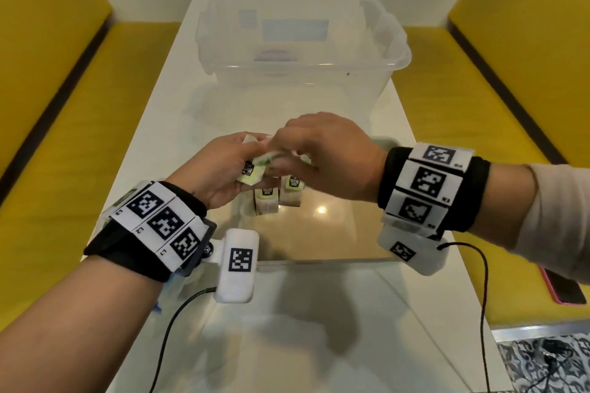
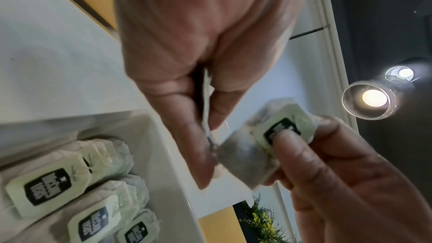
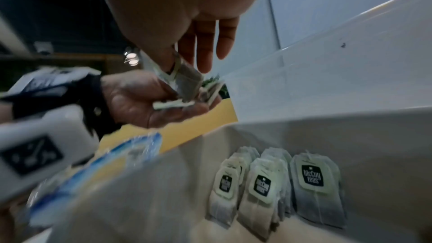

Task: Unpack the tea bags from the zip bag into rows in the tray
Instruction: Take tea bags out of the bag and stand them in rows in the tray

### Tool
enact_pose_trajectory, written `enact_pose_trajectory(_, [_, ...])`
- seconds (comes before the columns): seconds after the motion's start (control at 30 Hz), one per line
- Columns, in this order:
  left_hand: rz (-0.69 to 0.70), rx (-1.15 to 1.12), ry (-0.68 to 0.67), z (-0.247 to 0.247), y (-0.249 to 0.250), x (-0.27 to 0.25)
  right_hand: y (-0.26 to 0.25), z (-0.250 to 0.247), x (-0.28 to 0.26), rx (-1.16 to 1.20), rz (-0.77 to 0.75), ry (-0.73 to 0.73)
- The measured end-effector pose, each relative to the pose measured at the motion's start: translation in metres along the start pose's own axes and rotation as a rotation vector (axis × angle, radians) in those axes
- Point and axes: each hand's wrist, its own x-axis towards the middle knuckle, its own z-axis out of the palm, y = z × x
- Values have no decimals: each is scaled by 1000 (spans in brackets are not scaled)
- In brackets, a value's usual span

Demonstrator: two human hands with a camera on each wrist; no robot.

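Observation:
My left hand (image 1: 247,166) grips a small bunch of tea bags (image 2: 247,156) above the tray, thumb pressed on a pale green tag (image 2: 284,127). My right hand (image 1: 287,158) meets it from the right and pinches one tea bag (image 3: 188,78) of the bunch by its edge. In the white tray (image 3: 327,132), tea bags (image 3: 313,182) with black-and-green tags stand in three short rows at the far left corner. The zip bag (image 3: 105,158), clear with a blue strip, lies left of the tray, below my left wrist.
A large clear plastic bin (image 1: 303,51) stands on the white table beyond the tray. Yellow benches flank the table, and a pink-cased phone (image 1: 563,292) lies on the right one. Cables run from both wrist cameras across the table's near end.

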Motion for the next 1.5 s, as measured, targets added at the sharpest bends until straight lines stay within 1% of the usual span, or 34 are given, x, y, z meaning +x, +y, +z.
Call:
enact_pose_trajectory(0.07, [-10, -30, 37, -1, 0, 0, 3, -11, 4, 142, 230, 18])
enact_pose_trajectory(0.1, [-12, -48, 36, -2, 0, 0, 7, -15, 5, 202, 321, 26])
enact_pose_trajectory(0.17, [-16, -37, 12, -5, 0, -2, 16, -20, 10, 282, 438, 31])
enact_pose_trajectory(0.27, [-22, 13, -8, -9, -3, -3, 26, -26, 14, 297, 505, -31])
enact_pose_trajectory(0.43, [-29, 92, 17, -11, -10, -4, 38, -24, 12, 77, 585, -282])
enact_pose_trajectory(0.53, [-35, 130, 15, -13, -13, -5, 44, -16, 8, -91, 593, -443])
enact_pose_trajectory(0.6, [-36, 137, 16, -15, -14, -5, 47, -10, 5, -157, 595, -537])
enact_pose_trajectory(0.7, [-40, 148, 17, -17, -15, -4, 50, 0, 5, -233, 618, -634])
enact_pose_trajectory(0.77, [-47, 142, 17, -18, -16, -4, 51, 6, 5, -288, 618, -669])
enact_pose_trajectory(0.97, [-56, 153, 12, -21, -17, -1, 54, 20, 3, -359, 582, -709])
enact_pose_trajectory(1.13, [-60, 152, 10, -22, -18, 0, 58, 28, 4, -360, 602, -719])
enact_pose_trajectory(1.27, [-58, 134, 18, -22, -19, 0, 58, 27, 6, -364, 626, -709])
enact_pose_trajectory(1.4, [-54, 143, 17, -22, -19, 0, 58, 18, 9, -380, 619, -678])
enact_pose_trajectory(1.5, [-61, 148, 15, -22, -19, 0, 59, 19, 10, -376, 608, -702])
